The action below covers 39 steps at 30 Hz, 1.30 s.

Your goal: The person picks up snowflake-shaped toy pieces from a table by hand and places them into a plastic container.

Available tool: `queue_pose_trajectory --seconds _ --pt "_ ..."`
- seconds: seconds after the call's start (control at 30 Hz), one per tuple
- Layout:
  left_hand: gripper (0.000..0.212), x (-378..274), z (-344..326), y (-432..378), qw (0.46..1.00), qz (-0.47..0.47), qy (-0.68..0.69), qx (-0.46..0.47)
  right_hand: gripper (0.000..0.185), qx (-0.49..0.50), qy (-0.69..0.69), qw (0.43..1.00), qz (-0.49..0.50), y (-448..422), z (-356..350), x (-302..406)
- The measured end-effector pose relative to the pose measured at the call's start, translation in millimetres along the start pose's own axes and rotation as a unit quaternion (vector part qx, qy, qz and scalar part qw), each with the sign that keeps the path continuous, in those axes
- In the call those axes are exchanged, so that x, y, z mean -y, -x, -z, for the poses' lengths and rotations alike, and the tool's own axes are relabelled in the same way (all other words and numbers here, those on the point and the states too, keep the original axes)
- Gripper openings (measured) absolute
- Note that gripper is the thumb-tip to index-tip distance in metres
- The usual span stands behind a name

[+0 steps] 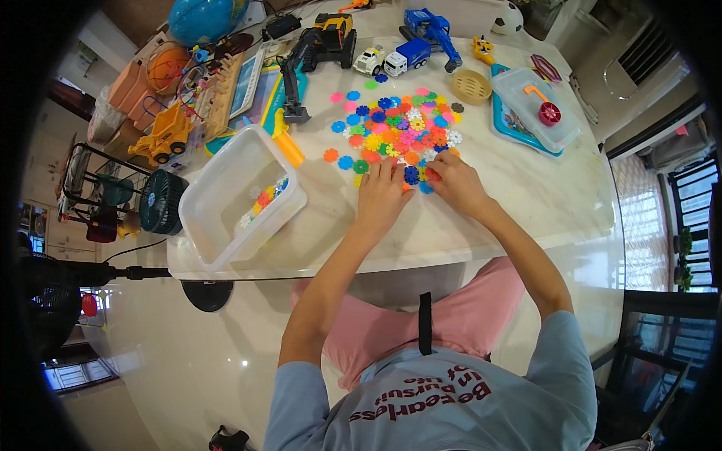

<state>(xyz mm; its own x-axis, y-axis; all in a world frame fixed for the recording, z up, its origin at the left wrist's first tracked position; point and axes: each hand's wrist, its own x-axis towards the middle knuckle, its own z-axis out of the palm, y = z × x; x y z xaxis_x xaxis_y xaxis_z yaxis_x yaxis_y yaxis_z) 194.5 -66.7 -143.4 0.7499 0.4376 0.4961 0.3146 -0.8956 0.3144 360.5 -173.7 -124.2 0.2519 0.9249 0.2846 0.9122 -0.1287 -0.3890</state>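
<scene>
Many colourful plastic interlocking discs (389,121) lie spread in a loose pile on the marble-patterned table. At the pile's near left edge, my left hand (384,189) touches discs with its fingertips. Opposite it, my right hand (456,181) has its fingers bent over a red disc at the near right edge; whether it grips the disc is hard to tell. A dark blue disc (412,175) lies between both hands. To the left stands a white plastic tub (197,225) with several discs at its right end.
Toy excavators (334,42), a toy truck (407,56) and a round beige dish (471,87) stand behind the pile. A clear lid (536,107) lies at the right on a blue case. A small fan (161,200) stands beside the tub. The table's front edge is close.
</scene>
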Motion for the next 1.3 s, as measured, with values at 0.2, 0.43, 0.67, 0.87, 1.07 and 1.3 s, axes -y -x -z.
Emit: queue_pose_trajectory --seconds 0.2,0.43,0.67,0.87,1.07,1.3 --pt "0.044 -7 -11 -14 1.000 -0.019 -0.021 0.004 0.015 0.052 0.044 0.998 0.020 0 -3 -5" --pt "0.015 6 -15 -11 0.996 -0.060 -0.067 -0.020 0.018 0.010 0.009 0.999 0.030 -11 6 8" --pt "0.025 22 88 -10 0.986 0.018 -0.054 -0.153 0.020 -0.068 -0.155 0.980 0.109 -61 24 80" --pt "0.018 114 204 39 0.971 0.197 -0.127 -0.051 0.017 0.061 -0.192 0.938 0.281 -131 -20 218" --pt "0.008 129 229 61 0.924 0.364 -0.060 0.099 0.024 0.369 -0.058 0.897 0.238 -160 -46 276" --pt "0.014 136 232 68 0.940 0.326 -0.091 0.039 0.021 0.262 -0.097 0.920 0.273 -159 -35 272"
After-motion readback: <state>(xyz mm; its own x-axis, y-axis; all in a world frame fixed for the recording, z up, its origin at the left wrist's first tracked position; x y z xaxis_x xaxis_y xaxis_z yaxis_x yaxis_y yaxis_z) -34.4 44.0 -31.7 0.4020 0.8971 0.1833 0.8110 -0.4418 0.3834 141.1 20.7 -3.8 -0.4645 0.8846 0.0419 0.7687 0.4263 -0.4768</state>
